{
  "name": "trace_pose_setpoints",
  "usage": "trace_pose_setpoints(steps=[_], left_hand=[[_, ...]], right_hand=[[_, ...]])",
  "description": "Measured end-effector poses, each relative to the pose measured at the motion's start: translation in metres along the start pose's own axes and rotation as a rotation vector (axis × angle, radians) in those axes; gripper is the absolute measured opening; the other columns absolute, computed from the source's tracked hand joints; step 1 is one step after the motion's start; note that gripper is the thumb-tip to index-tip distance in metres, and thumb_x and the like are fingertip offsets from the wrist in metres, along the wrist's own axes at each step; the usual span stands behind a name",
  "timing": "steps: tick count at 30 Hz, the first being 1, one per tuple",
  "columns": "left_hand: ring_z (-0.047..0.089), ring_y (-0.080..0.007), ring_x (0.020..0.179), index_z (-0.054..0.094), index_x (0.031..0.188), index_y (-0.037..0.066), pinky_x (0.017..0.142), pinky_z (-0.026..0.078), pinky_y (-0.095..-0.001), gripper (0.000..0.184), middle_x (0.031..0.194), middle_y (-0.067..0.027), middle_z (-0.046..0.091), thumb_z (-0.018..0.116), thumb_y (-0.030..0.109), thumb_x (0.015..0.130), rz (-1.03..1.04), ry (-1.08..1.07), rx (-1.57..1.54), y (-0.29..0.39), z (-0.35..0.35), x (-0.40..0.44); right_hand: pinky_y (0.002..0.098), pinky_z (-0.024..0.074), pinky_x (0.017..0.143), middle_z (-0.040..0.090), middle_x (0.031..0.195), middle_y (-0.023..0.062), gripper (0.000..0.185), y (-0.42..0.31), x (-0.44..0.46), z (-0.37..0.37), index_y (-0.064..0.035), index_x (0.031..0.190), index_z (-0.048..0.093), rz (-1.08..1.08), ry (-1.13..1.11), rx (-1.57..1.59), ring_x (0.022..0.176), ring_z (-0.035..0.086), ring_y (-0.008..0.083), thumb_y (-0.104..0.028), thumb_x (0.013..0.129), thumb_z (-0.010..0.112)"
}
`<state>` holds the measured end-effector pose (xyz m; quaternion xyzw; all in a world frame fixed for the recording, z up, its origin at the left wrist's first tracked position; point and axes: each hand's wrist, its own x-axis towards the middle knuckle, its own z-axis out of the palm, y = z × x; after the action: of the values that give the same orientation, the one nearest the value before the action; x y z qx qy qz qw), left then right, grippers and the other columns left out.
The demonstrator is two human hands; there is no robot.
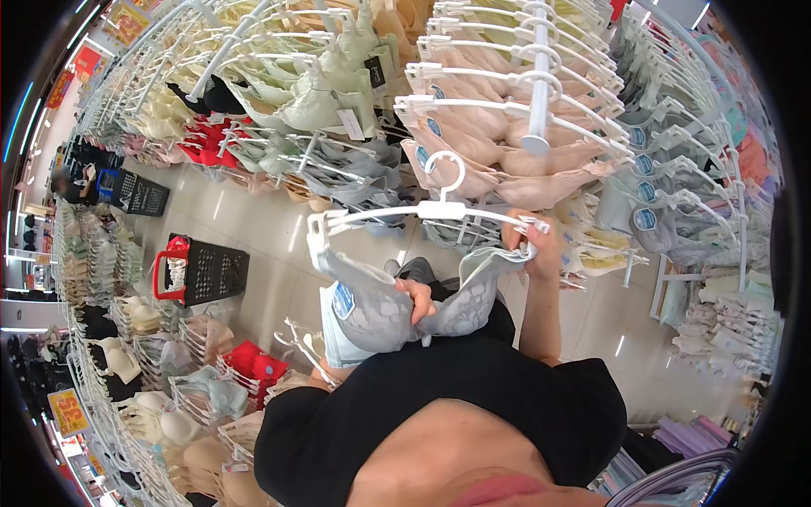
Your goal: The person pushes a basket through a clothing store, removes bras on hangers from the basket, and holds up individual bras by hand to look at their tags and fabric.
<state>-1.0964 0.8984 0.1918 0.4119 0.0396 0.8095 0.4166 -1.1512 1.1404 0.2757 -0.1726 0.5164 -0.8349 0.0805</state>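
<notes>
A grey lace bra with a round blue label hangs on a white hanger in front of my chest. At the hanger's right end, my right hand has its fingers closed round the clip and the strap. My left hand comes from behind the bra, its fingers curled over the middle of it between the cups. Behind the left cup shows a pale blue item, partly hidden, and beside my left arm a bare white hanger.
Pink bras hang on a rail just ahead, with more racks of bras left and right. On the floor at left stand a black basket with a red handle and another dark basket. A person is far left.
</notes>
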Motion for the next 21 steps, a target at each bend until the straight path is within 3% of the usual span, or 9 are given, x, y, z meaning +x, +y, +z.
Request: trace_pose_setpoints(steps=[2,6,10,11,13,14,15,18,21], left_hand=[[0.046,-0.0244,0.057,0.055,0.091,-0.009,0.053,0.034,-0.0334,0.060,0.069,-0.0145,0.052,0.026,0.044,0.094,0.142,-0.116,0.103,-0.003,0.014,0.020],[0.049,-0.0276,0.060,0.056,0.088,-0.009,0.051,0.035,-0.0377,0.066,0.071,-0.0202,0.055,0.028,0.051,0.092,-0.235,-0.001,0.388,0.006,0.039,0.030],[0.052,-0.0350,0.064,0.056,0.085,-0.011,0.056,0.040,-0.0408,0.076,0.072,-0.0269,0.054,0.024,0.058,0.089,-0.073,0.103,0.186,-0.018,0.045,0.014],[0.047,-0.0267,0.065,0.054,0.077,-0.006,0.060,0.037,-0.0331,0.070,0.069,-0.0176,0.049,0.026,0.057,0.090,-0.003,0.437,0.276,-0.011,0.079,0.031],[0.044,-0.0190,0.067,0.051,0.068,0.000,0.065,0.034,-0.0255,0.063,0.066,-0.0087,0.045,0.028,0.054,0.091,0.132,0.898,0.343,-0.016,0.123,0.047],[0.045,-0.0196,0.069,0.050,0.067,0.000,0.066,0.035,-0.0256,0.061,0.067,-0.0091,0.045,0.030,0.052,0.091,0.181,1.019,0.329,-0.022,0.136,0.051],[0.045,-0.0196,0.067,0.049,0.067,0.001,0.065,0.035,-0.0257,0.058,0.067,-0.0089,0.045,0.032,0.050,0.091,0.362,1.188,0.399,-0.032,0.140,0.054],[0.040,-0.0150,0.053,0.045,0.071,0.003,0.047,0.030,-0.0262,0.049,0.064,-0.0083,0.044,0.037,0.046,0.091,0.740,1.368,0.552,-0.051,0.156,0.076],[0.043,-0.0128,0.057,0.047,0.089,0.001,0.049,0.033,-0.0217,0.032,0.067,-0.0048,0.044,0.050,0.033,0.087,0.940,1.393,0.346,-0.085,0.169,0.052]], right_hand=[[0.0226,0.0304,0.050,0.048,0.061,0.0060,0.043,0.014,-0.007,-0.003,-0.0007,0.058,0.052,0.061,-0.043,0.040,0.056,0.044,0.0114,-0.036,0.083,0.052],[0.0298,0.0387,0.065,0.050,0.071,0.0079,0.051,0.061,-0.018,-0.010,0.0003,0.069,0.054,0.338,-0.066,0.355,0.067,0.048,0.0181,-0.044,0.089,0.038],[0.0388,0.0457,0.080,0.060,0.092,0.0196,0.061,0.073,-0.033,0.013,0.0064,0.097,0.055,0.713,0.352,0.811,0.088,0.057,0.0284,-0.049,0.089,0.032],[0.0413,0.0466,0.083,0.059,0.099,0.0224,0.060,0.100,-0.042,0.008,0.0078,0.104,0.053,0.671,0.147,0.938,0.094,0.058,0.0305,-0.047,0.088,0.034],[0.0396,0.0464,0.084,0.058,0.105,0.0172,0.046,0.138,-0.070,0.002,0.0007,0.109,0.054,0.531,-0.235,0.187,0.096,0.057,0.0276,-0.039,0.089,0.040],[0.0381,0.0458,0.085,0.058,0.111,0.0127,0.039,0.141,-0.080,0.008,-0.0043,0.112,0.054,0.822,-0.075,0.762,0.099,0.056,0.0250,-0.035,0.089,0.044],[0.0381,0.0458,0.085,0.058,0.111,0.0127,0.039,0.144,-0.082,0.005,-0.0043,0.112,0.054,0.841,-0.102,0.759,0.099,0.056,0.0250,-0.035,0.089,0.044],[0.0397,0.0424,0.090,0.056,0.114,0.0143,0.046,0.127,-0.083,0.006,-0.0038,0.115,0.053,0.849,-0.240,1.060,0.103,0.055,0.0265,-0.041,0.089,0.042],[0.0414,0.0380,0.095,0.052,0.119,0.0164,0.056,0.042,-0.077,0.045,-0.0018,0.121,0.048,0.809,-0.115,1.131,0.108,0.052,0.0284,-0.046,0.089,0.039]])
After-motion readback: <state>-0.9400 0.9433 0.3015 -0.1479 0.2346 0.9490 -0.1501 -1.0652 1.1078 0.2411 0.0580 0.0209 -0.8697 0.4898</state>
